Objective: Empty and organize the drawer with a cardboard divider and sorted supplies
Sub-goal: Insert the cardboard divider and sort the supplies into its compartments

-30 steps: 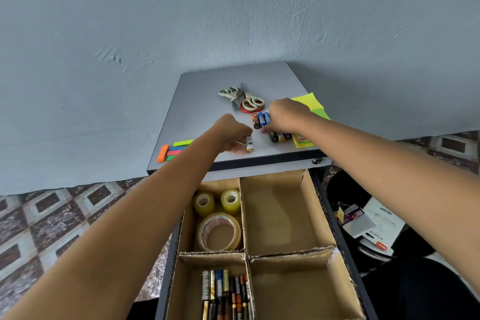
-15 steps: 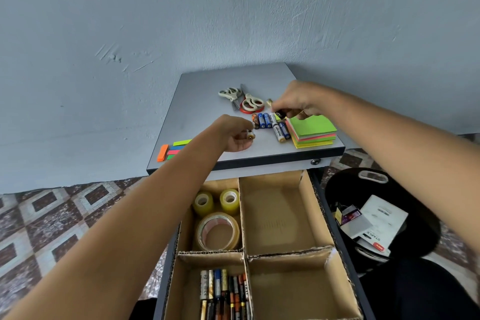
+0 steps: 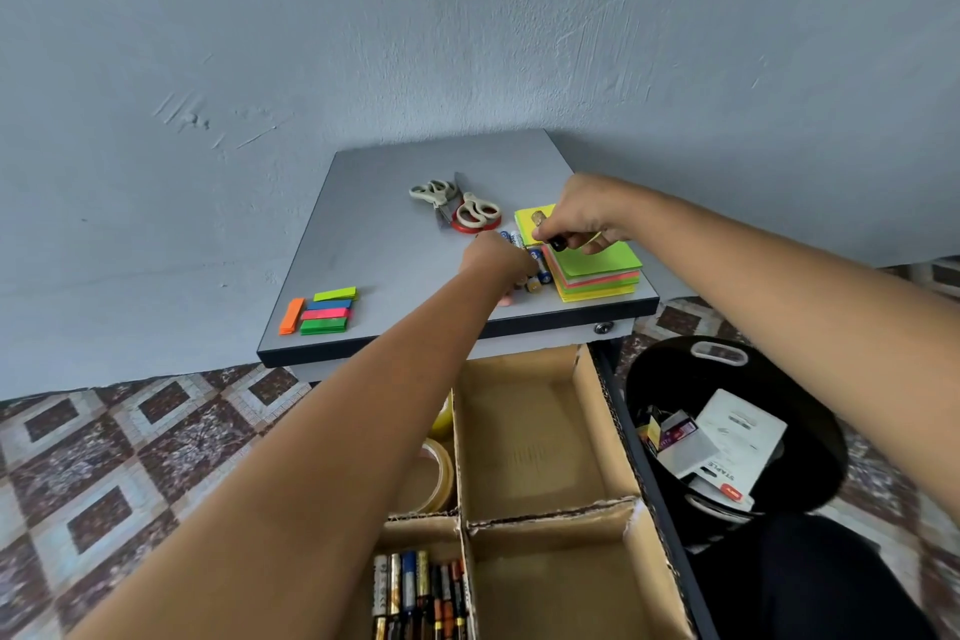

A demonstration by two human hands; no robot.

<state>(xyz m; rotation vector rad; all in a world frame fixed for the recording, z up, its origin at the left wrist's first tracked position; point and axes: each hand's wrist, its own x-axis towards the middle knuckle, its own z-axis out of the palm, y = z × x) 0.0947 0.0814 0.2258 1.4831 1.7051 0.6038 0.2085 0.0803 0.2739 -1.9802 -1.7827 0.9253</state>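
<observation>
- While the right hand (image 3: 582, 218) pinches one battery (image 3: 556, 242) over the sticky-note stack (image 3: 597, 270), fingers and thumb clamped on its barrel, the left hand (image 3: 496, 260) curls down over the loose batteries (image 3: 537, 273) on the cabinet top (image 3: 374, 234); whether it grips one cannot be told.
- The cells are small, rigid, smooth cylinders; probably dense for their size and apt to roll; a pinch across the mid-barrel should hold.
- Sorted batteries (image 3: 415, 592) lie side by side in the near-left compartment of the cardboard divider (image 3: 545, 515); its walls are corrugated, matte and raw-edged; tape rolls (image 3: 439, 473) sit in the compartment behind, partly hidden by the forearm.
</observation>
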